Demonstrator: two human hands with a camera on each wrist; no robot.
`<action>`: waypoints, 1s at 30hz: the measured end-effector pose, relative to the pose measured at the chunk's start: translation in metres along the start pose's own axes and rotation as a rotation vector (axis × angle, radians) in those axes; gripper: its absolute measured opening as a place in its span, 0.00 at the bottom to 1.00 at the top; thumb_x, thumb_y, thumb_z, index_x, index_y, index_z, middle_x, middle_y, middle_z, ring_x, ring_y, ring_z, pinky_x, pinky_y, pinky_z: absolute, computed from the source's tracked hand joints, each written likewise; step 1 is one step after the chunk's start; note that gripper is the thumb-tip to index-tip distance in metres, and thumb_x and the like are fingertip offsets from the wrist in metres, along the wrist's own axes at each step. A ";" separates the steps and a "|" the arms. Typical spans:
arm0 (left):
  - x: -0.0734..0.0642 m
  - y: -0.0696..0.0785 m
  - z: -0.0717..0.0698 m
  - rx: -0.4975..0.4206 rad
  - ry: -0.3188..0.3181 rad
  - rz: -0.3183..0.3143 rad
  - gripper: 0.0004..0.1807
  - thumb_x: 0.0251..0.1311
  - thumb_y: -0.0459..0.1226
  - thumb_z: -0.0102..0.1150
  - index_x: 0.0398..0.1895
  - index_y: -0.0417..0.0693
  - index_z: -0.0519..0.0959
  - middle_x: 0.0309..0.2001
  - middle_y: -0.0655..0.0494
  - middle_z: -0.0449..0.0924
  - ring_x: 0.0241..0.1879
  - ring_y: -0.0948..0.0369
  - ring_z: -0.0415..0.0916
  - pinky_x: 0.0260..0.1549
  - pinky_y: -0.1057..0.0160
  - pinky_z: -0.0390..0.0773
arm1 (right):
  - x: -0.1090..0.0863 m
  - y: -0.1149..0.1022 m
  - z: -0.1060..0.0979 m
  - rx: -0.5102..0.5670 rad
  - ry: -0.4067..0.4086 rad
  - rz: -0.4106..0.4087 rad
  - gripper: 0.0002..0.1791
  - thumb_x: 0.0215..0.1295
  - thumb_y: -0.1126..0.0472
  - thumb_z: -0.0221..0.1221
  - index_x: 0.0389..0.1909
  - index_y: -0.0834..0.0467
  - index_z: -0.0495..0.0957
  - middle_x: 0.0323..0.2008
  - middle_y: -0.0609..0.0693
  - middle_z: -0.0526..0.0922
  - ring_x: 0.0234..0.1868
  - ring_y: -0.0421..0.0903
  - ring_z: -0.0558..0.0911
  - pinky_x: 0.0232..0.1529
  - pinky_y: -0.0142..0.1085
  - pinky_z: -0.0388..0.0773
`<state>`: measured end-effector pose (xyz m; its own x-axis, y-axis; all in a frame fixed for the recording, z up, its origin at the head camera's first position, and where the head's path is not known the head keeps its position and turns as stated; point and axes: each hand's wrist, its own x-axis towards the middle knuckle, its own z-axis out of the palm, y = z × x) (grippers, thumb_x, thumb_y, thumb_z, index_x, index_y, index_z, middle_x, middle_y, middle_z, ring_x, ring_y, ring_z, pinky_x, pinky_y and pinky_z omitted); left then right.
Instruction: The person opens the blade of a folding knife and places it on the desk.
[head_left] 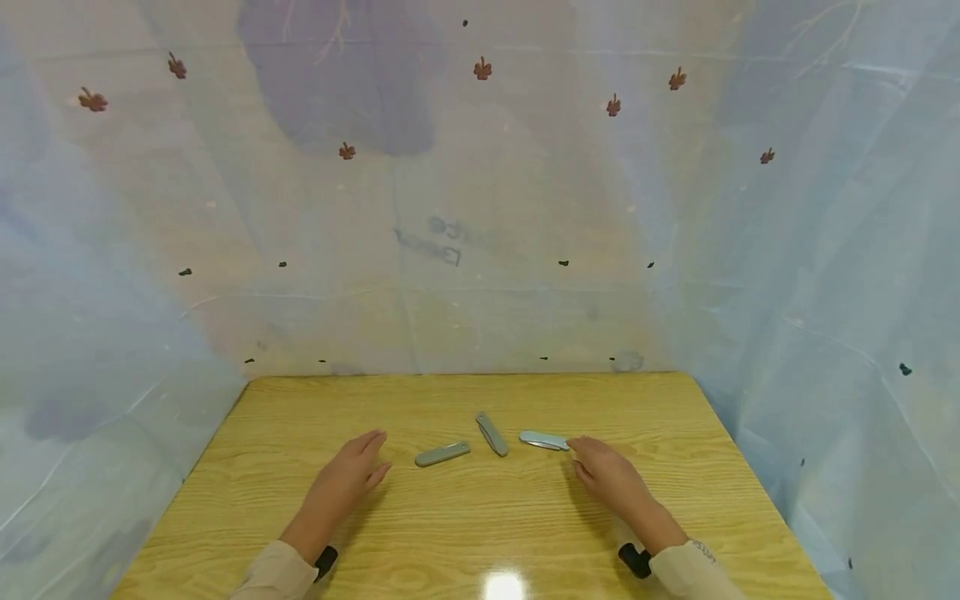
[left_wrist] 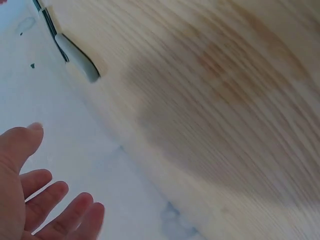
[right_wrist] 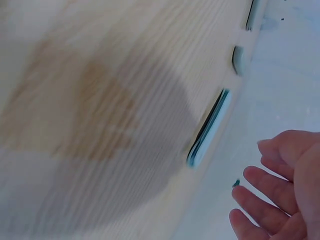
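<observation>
Apparently unhandled as yet, the blue knife (head_left: 542, 440), middle knife (head_left: 492, 434) and left knife (head_left: 442, 454) lie folded toward the far edge of the table (head_left: 480, 521). Near the blue knife, the right hand (head_left: 613, 482) is empty, fingers relaxed; the left hand (head_left: 341, 483) likewise.

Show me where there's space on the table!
The table is bare between the left grip and right grip, on the near side of the left knife, middle knife and right knife. More room lies behind the knives, along the table's back, and outside each grip. It's crowded mid-table, where the knives and right grip are close together.
</observation>
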<state>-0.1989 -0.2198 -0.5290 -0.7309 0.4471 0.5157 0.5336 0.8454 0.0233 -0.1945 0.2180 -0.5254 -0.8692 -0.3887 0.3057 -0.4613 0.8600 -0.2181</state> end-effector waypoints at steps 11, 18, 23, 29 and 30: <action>0.014 0.020 0.020 -0.097 -0.183 -0.021 0.22 0.55 0.41 0.65 0.51 0.41 0.76 0.49 0.48 0.76 0.49 0.52 0.73 0.45 0.55 0.76 | 0.037 -0.033 0.026 0.071 -0.020 -0.109 0.16 0.64 0.63 0.58 0.52 0.58 0.76 0.48 0.51 0.80 0.50 0.49 0.78 0.45 0.42 0.78; 0.022 0.030 0.039 -0.108 -0.287 -0.031 0.14 0.58 0.42 0.63 0.46 0.48 0.78 0.43 0.57 0.75 0.42 0.59 0.73 0.37 0.59 0.77 | 0.056 -0.055 0.040 0.108 -0.089 -0.153 0.14 0.66 0.63 0.55 0.52 0.59 0.77 0.48 0.52 0.80 0.50 0.48 0.77 0.45 0.41 0.77; 0.025 0.034 0.049 -0.058 -0.312 -0.042 0.14 0.57 0.42 0.63 0.45 0.48 0.78 0.40 0.58 0.75 0.40 0.59 0.73 0.36 0.60 0.77 | 0.067 -0.068 0.053 0.103 -0.111 -0.186 0.09 0.66 0.63 0.55 0.44 0.57 0.79 0.41 0.48 0.81 0.43 0.45 0.79 0.38 0.38 0.78; 0.030 0.037 0.053 -0.057 -0.261 -0.005 0.10 0.56 0.37 0.64 0.41 0.48 0.79 0.33 0.60 0.72 0.32 0.61 0.72 0.29 0.62 0.76 | 0.077 -0.083 0.068 0.054 -0.073 -0.275 0.12 0.64 0.64 0.56 0.47 0.56 0.80 0.41 0.47 0.81 0.44 0.43 0.79 0.43 0.35 0.77; 0.031 0.038 0.053 -0.057 -0.248 0.004 0.09 0.55 0.36 0.64 0.40 0.48 0.79 0.31 0.60 0.72 0.31 0.61 0.72 0.28 0.62 0.76 | 0.078 -0.085 0.069 0.053 -0.069 -0.289 0.10 0.64 0.64 0.55 0.44 0.56 0.80 0.38 0.46 0.81 0.41 0.42 0.79 0.41 0.34 0.77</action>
<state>-0.2239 -0.1588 -0.5577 -0.8068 0.5146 0.2904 0.5550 0.8286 0.0735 -0.2353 0.0915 -0.5472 -0.7098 -0.6380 0.2985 -0.6984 0.6926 -0.1803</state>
